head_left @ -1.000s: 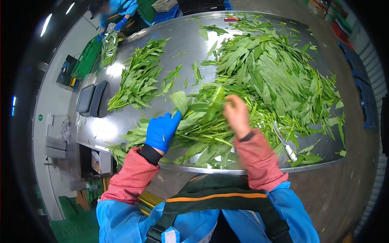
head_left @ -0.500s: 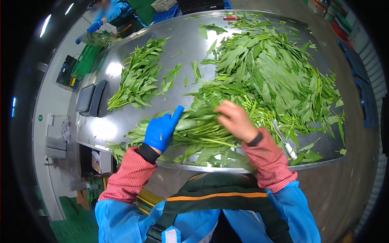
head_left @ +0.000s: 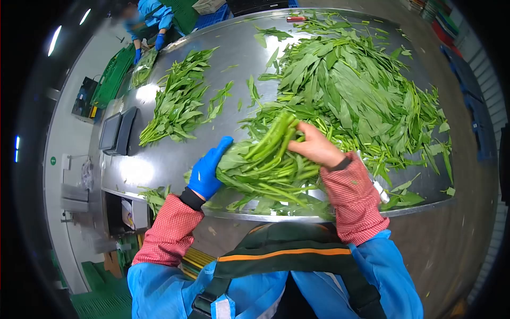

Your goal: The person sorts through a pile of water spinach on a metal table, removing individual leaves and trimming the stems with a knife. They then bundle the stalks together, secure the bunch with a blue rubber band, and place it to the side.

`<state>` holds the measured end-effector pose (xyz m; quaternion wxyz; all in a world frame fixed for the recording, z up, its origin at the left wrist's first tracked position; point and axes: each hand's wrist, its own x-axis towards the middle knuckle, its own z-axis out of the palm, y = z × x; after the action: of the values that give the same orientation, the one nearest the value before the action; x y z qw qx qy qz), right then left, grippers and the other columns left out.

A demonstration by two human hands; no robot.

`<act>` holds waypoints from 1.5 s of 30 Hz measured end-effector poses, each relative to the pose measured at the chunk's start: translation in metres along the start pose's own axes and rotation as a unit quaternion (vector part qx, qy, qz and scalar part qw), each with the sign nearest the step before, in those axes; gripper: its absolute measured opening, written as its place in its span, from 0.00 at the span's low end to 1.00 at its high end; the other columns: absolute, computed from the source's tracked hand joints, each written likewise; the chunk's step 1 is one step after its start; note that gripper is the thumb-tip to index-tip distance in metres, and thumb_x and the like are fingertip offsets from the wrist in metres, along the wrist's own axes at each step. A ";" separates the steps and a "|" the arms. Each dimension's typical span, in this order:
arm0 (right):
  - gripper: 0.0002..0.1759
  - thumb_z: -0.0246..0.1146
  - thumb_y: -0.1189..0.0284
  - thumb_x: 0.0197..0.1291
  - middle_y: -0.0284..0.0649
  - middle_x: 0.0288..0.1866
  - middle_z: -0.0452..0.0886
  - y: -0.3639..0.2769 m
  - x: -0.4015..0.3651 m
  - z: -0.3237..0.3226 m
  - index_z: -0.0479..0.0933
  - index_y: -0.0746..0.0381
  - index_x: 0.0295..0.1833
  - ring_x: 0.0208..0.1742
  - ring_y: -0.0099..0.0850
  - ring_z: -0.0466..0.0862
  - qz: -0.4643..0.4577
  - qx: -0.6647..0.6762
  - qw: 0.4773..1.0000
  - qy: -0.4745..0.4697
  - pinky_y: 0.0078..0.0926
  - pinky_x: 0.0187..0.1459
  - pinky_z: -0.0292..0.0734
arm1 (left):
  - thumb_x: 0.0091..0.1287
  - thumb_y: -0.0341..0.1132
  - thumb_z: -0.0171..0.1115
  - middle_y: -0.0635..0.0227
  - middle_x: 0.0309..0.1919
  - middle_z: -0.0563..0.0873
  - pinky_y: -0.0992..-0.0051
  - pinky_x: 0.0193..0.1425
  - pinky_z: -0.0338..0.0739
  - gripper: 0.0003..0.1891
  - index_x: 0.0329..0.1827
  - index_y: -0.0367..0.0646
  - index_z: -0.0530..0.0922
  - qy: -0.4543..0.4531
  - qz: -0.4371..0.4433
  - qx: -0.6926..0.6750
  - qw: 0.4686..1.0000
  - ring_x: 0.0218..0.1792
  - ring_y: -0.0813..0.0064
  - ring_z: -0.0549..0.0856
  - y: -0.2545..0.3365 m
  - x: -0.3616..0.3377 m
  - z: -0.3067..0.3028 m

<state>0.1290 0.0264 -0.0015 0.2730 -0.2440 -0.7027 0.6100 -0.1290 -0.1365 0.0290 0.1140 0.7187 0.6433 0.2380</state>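
Observation:
My left hand (head_left: 207, 173), in a blue glove, is wrapped round the leafy end of a bunch of greens (head_left: 265, 165), its thumb pointing up. Bare, my right hand (head_left: 317, 146) pinches the stems at the bunch's upper right. The bunch is lifted near the table's front edge, with its cut stems fanned out. A large heap of leafy greens (head_left: 340, 85) lies behind and to the right. Beside my right wrist, a knife (head_left: 380, 191) with a white handle is partly covered by the sleeve.
A separate bundle of greens (head_left: 178, 98) lies left on the metal table (head_left: 241, 58), near a dark scale (head_left: 118, 132). A red-handled tool (head_left: 296, 19) is at the far edge. Across the table, a co-worker (head_left: 154, 18) in blue gloves holds bagged greens (head_left: 143, 68).
My right hand has closed on stems, which now stand raised in the bunch. The bunch is higher off the table. The co-worker's hands and the bag have moved.

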 end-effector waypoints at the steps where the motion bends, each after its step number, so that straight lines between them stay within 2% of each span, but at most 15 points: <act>1: 0.16 0.65 0.74 0.53 0.36 0.38 0.81 0.003 -0.001 0.006 0.76 0.64 0.48 0.45 0.29 0.80 0.003 0.048 0.999 -0.013 0.28 0.53 0.73 | 0.52 0.27 0.70 0.55 0.51 0.81 0.66 0.56 0.76 0.39 0.70 0.47 0.64 0.019 -0.015 -0.062 0.998 0.51 0.60 0.82 0.001 0.002 0.003; 5: 0.09 0.64 0.73 0.57 0.34 0.35 0.81 0.023 -0.015 -0.008 0.75 0.62 0.43 0.31 0.21 0.79 -0.008 0.031 0.987 0.156 0.20 0.34 0.75 | 0.56 0.28 0.71 0.64 0.59 0.79 0.72 0.64 0.71 0.35 0.68 0.40 0.66 -0.055 -0.180 -0.271 0.944 0.57 0.76 0.78 -0.030 -0.026 0.013; 6: 0.08 0.64 0.72 0.60 0.32 0.34 0.80 0.007 -0.022 -0.017 0.74 0.58 0.44 0.25 0.18 0.77 0.166 0.142 0.953 0.212 0.14 0.21 0.70 | 0.56 0.28 0.71 0.64 0.59 0.79 0.71 0.64 0.72 0.34 0.68 0.40 0.67 -0.062 -0.179 -0.275 0.943 0.56 0.77 0.78 -0.033 -0.032 0.014; 11: 0.16 0.66 0.65 0.60 0.34 0.46 0.80 0.019 -0.048 -0.094 0.72 0.57 0.49 0.32 0.19 0.80 -0.097 0.497 0.861 0.037 0.14 0.27 0.74 | 0.56 0.31 0.71 0.64 0.54 0.81 0.72 0.61 0.73 0.30 0.63 0.40 0.71 -0.067 -0.225 -0.350 0.907 0.54 0.74 0.80 -0.039 -0.042 0.013; 13: 0.24 0.68 0.62 0.57 0.38 0.48 0.79 0.026 -0.036 -0.087 0.71 0.59 0.56 0.39 0.27 0.82 -0.009 0.116 0.993 0.023 0.21 0.37 0.77 | 0.56 0.31 0.72 0.63 0.53 0.82 0.72 0.60 0.74 0.30 0.63 0.40 0.71 -0.052 -0.219 -0.349 0.910 0.53 0.73 0.80 -0.032 -0.041 0.013; 15: 0.39 0.72 0.59 0.50 0.43 0.51 0.78 0.041 -0.031 -0.070 0.68 0.60 0.66 0.53 0.38 0.80 0.055 -0.409 0.911 0.023 0.33 0.55 0.75 | 0.56 0.30 0.71 0.63 0.53 0.82 0.72 0.61 0.74 0.31 0.64 0.40 0.70 -0.051 -0.175 -0.269 0.946 0.53 0.73 0.80 -0.036 -0.043 0.014; 17: 0.44 0.74 0.60 0.46 0.46 0.58 0.75 0.016 -0.022 -0.061 0.64 0.60 0.69 0.60 0.40 0.76 0.088 -0.406 0.907 0.069 0.37 0.58 0.73 | 0.56 0.29 0.71 0.63 0.54 0.81 0.71 0.62 0.73 0.31 0.64 0.40 0.70 -0.071 -0.160 -0.273 0.946 0.54 0.74 0.80 -0.031 -0.037 0.016; 21: 0.48 0.70 0.68 0.47 0.50 0.68 0.65 0.016 0.000 -0.032 0.53 0.60 0.73 0.69 0.42 0.66 0.032 0.049 0.993 -0.103 0.39 0.62 0.70 | 0.57 0.28 0.70 0.64 0.56 0.80 0.71 0.63 0.72 0.31 0.65 0.39 0.69 -0.140 -0.172 -0.340 0.914 0.55 0.74 0.79 -0.020 -0.032 0.015; 26: 0.21 0.63 0.73 0.55 0.41 0.46 0.82 0.001 -0.005 0.001 0.76 0.65 0.56 0.50 0.32 0.79 0.131 0.134 0.979 -0.080 0.31 0.53 0.75 | 0.59 0.27 0.68 0.63 0.59 0.78 0.70 0.64 0.71 0.33 0.68 0.38 0.65 -0.222 -0.207 -0.444 0.843 0.58 0.74 0.77 -0.019 -0.028 0.017; 28: 0.06 0.60 0.73 0.59 0.27 0.21 0.71 -0.010 -0.014 -0.026 0.79 0.64 0.39 0.18 0.17 0.66 0.150 0.227 0.961 0.044 0.17 0.20 0.63 | 0.60 0.27 0.67 0.64 0.60 0.77 0.70 0.64 0.71 0.32 0.68 0.39 0.65 -0.221 -0.185 -0.429 0.856 0.58 0.74 0.77 -0.027 -0.032 0.018; 31: 0.09 0.60 0.69 0.63 0.25 0.17 0.65 0.001 -0.029 -0.074 0.77 0.64 0.41 0.16 0.15 0.62 0.011 0.418 0.901 0.118 0.15 0.18 0.56 | 0.58 0.27 0.67 0.64 0.60 0.76 0.71 0.64 0.70 0.31 0.67 0.39 0.67 -0.228 -0.029 -0.235 0.944 0.57 0.72 0.77 -0.068 -0.055 0.023; 33: 0.11 0.61 0.68 0.63 0.28 0.19 0.69 0.014 -0.033 -0.091 0.77 0.65 0.43 0.19 0.17 0.68 -0.067 0.520 0.849 0.062 0.16 0.20 0.63 | 0.57 0.28 0.68 0.63 0.60 0.77 0.71 0.64 0.70 0.31 0.66 0.39 0.68 -0.193 -0.237 -0.443 0.843 0.57 0.70 0.77 -0.057 -0.074 0.010; 35: 0.13 0.61 0.66 0.62 0.32 0.24 0.74 0.014 -0.033 -0.062 0.77 0.65 0.45 0.25 0.22 0.75 0.062 0.186 0.980 -0.029 0.20 0.27 0.70 | 0.56 0.24 0.66 0.61 0.47 0.84 0.68 0.57 0.77 0.22 0.56 0.38 0.76 -0.173 -0.292 -0.503 0.795 0.49 0.68 0.83 -0.033 -0.065 0.001; 37: 0.18 0.63 0.62 0.61 0.37 0.36 0.81 0.023 -0.038 -0.040 0.77 0.65 0.49 0.38 0.29 0.81 0.026 -0.303 0.949 -0.086 0.27 0.41 0.77 | 0.56 0.24 0.66 0.61 0.46 0.85 0.68 0.56 0.78 0.23 0.57 0.37 0.76 -0.169 -0.348 -0.579 0.718 0.48 0.68 0.84 -0.023 -0.061 -0.003; 45: 0.19 0.60 0.60 0.66 0.35 0.35 0.80 -0.013 0.003 0.003 0.76 0.66 0.51 0.38 0.22 0.79 -0.001 0.161 0.983 0.088 0.20 0.40 0.75 | 0.55 0.25 0.67 0.58 0.48 0.84 0.67 0.57 0.77 0.25 0.58 0.36 0.75 -0.216 -0.374 -0.649 0.626 0.48 0.66 0.84 -0.020 -0.061 0.006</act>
<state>0.1245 0.0245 0.0116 0.3700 -0.2492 -0.5685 0.6912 -0.1472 -0.1925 0.0029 0.7659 0.1862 0.4925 0.3691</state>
